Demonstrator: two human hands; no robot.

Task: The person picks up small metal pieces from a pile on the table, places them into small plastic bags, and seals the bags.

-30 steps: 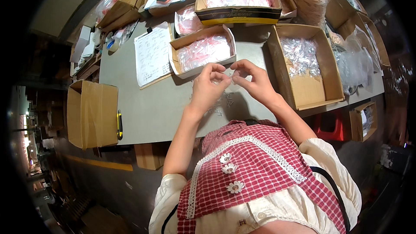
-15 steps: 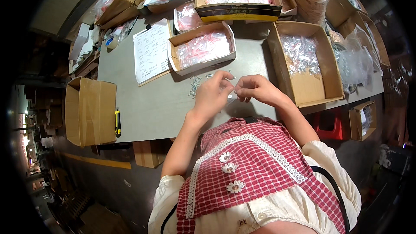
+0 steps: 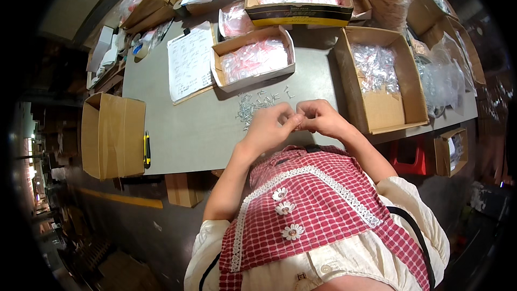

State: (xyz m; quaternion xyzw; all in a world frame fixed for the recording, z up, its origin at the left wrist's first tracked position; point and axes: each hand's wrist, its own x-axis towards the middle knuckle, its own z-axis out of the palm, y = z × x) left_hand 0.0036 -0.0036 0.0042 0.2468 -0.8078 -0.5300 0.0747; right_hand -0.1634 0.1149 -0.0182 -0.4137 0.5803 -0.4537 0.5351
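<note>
My left hand (image 3: 273, 125) and my right hand (image 3: 322, 118) meet just above the table's front edge, close to the red checked apron. Thumb and fingers are pinched together on both, and their tips touch. Between them is a small clear plastic bag, now almost wholly hidden by the fingers. Just beyond my left hand lies a loose pile of small metal screws (image 3: 247, 109), with a few more (image 3: 288, 92) scattered to its right.
Filled bags lie in a white-edged carton (image 3: 215, 70), a black-yellow carton (image 3: 299, 17) and a brown open carton (image 3: 420, 94). A clipboard with paper (image 3: 188, 64) is at left. A yellow-black utility knife (image 3: 147, 150) lies by an upright box (image 3: 121, 137) at the table's left edge.
Both hands have drawn down toward my body and come together. The bag below the fingers has dropped from sight, and more of the screw pile shows.
</note>
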